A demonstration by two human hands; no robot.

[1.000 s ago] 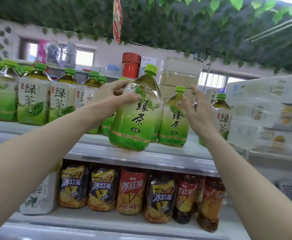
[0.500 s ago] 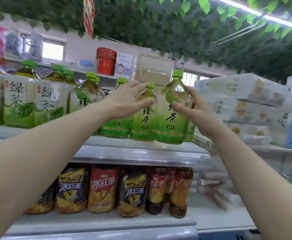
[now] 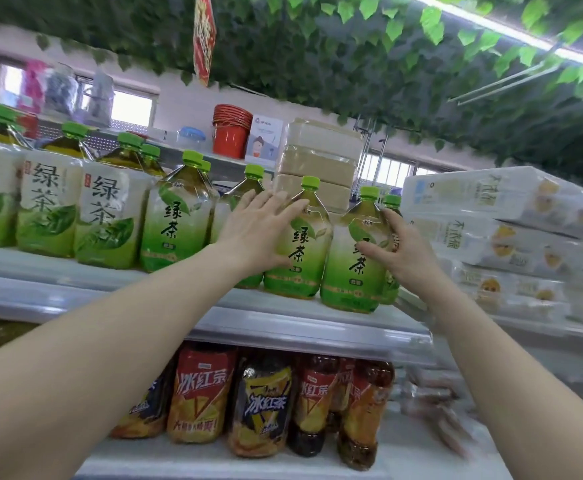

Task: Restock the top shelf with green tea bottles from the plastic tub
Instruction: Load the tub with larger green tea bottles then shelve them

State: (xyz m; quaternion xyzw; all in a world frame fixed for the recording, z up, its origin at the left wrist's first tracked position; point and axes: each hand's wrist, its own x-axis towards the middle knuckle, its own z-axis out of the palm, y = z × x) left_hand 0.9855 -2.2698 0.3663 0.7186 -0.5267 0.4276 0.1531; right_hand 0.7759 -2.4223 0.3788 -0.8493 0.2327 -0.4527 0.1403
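My left hand (image 3: 258,230) hides most of one bottle (image 3: 248,188) at 12 o'clock, so only its cap and neck show. Another behind my right hand (image 3: 402,252) shows little more than a green cap (image 3: 392,201). Towards 4 o'clock the lower goods are smeared (nothing there is readable). The end bottle (image 3: 354,271) stands on the top shelf (image 3: 283,323) at about 1 o'clock, near the front lip. It holds amber tea and has a green cap and a white-to-green label with black characters. My right hand grasps it, thumb across the label and fingers curled round the far side. My left hand lies flat, fingers straight, on the neighbour bottle (image 3: 300,251) just beside it at 9 o'clock.
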